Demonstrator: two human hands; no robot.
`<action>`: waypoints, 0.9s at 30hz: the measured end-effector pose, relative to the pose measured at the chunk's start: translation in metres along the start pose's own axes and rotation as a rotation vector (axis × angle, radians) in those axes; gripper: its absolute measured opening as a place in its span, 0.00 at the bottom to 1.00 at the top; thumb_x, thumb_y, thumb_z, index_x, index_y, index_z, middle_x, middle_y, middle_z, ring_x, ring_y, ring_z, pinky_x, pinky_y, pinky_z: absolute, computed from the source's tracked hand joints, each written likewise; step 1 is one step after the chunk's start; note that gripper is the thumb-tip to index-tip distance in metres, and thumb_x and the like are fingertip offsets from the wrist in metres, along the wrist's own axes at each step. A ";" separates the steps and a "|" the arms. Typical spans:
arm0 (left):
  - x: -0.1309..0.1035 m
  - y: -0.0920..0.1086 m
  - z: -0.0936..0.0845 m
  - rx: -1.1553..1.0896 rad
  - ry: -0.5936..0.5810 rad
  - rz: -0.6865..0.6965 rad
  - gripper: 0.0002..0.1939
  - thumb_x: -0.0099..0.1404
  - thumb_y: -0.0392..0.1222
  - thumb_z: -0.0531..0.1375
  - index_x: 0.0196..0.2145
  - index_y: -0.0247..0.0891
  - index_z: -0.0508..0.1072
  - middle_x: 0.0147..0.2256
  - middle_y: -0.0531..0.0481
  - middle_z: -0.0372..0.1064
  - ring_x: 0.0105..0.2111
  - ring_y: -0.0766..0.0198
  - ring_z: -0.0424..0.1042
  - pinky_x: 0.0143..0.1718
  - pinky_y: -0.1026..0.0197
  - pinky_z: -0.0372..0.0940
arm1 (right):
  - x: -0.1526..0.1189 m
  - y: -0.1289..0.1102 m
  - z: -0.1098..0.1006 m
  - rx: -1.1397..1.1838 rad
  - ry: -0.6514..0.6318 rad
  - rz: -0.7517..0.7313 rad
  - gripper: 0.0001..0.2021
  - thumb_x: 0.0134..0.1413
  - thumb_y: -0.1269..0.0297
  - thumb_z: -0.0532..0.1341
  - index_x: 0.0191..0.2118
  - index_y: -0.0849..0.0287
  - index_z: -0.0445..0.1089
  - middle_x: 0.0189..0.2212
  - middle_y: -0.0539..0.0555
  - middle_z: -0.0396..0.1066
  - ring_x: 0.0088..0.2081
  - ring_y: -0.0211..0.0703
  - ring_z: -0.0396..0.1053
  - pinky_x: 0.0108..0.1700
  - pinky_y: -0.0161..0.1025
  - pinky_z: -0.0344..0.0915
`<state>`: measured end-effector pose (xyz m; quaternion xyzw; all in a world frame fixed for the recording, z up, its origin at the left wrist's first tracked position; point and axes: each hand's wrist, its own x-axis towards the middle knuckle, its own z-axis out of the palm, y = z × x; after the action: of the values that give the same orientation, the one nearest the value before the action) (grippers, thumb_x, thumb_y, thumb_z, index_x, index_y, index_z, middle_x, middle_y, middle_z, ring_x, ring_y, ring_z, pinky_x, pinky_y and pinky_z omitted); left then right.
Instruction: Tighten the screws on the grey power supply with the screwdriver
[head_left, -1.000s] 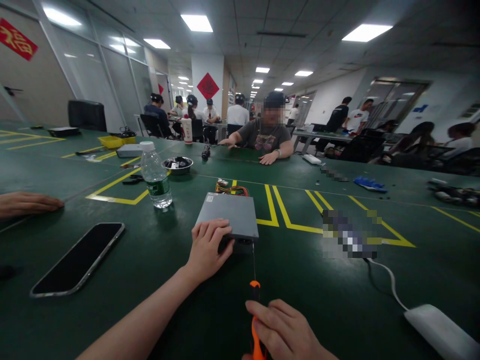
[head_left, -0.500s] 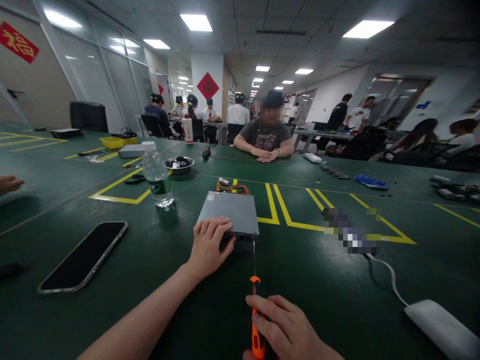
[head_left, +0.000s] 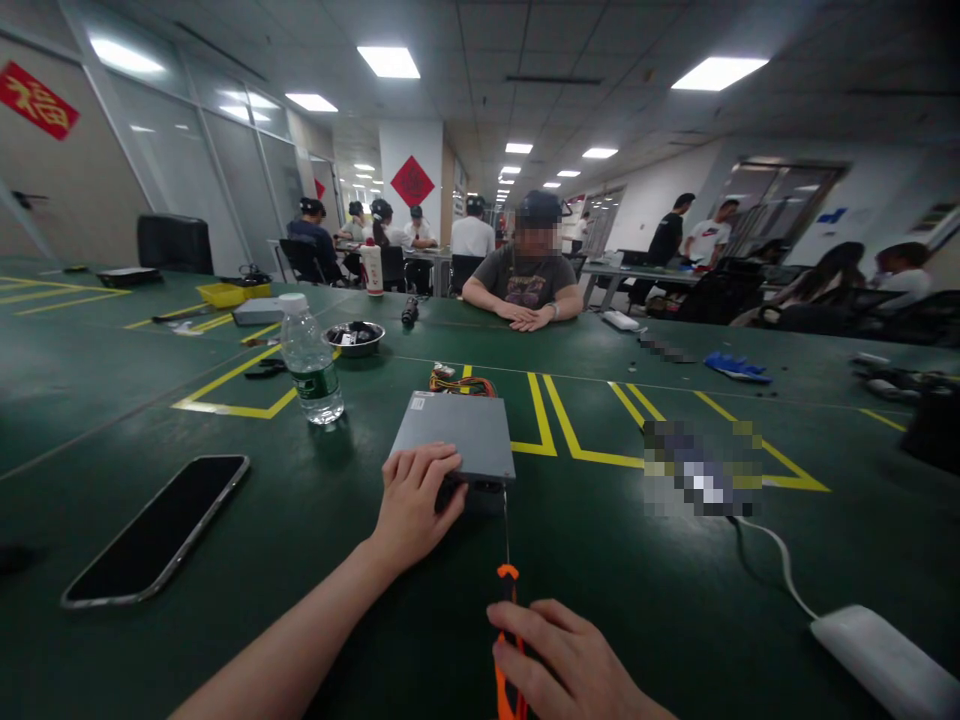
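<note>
A grey metal box [head_left: 469, 430], with a bundle of coloured wires [head_left: 469, 385] at its far side, rests on the green table [head_left: 360, 640]. My left hand [head_left: 420, 500] grips the near left edge of this box, fingers on top and thumb at the front face. An orange and black screwdriver [head_left: 508, 590] is held by its handle in my right hand [head_left: 559, 655]. Its thin shaft points away from me, and the tip meets the box's near right corner; the exact contact point is too small to make out.
Left of the box stand a water bottle [head_left: 311, 370] and a phone [head_left: 157, 530]. Beyond are a metal bowl [head_left: 354, 338] and a yellow tray [head_left: 232, 292]. A white power bank [head_left: 885, 655] with a cable lies right. A person [head_left: 525, 265] sits opposite.
The view has shifted slightly, so the scene sits a little lower. My right-hand fingers have shifted slightly on the screwdriver handle. The hand at the left edge is out of view.
</note>
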<state>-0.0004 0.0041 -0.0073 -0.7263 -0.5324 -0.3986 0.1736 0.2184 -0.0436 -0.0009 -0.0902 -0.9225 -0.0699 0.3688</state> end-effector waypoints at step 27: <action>0.000 0.000 0.000 0.001 -0.015 -0.015 0.11 0.61 0.41 0.56 0.43 0.43 0.65 0.46 0.48 0.69 0.47 0.57 0.65 0.47 0.51 0.52 | 0.002 -0.005 0.001 -0.033 0.006 0.021 0.14 0.65 0.62 0.49 0.37 0.65 0.68 0.35 0.62 0.73 0.30 0.39 0.72 0.31 0.34 0.69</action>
<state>-0.0005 0.0037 -0.0071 -0.7252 -0.5395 -0.3940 0.1668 0.2152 -0.0477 -0.0005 -0.1056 -0.9190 -0.0818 0.3709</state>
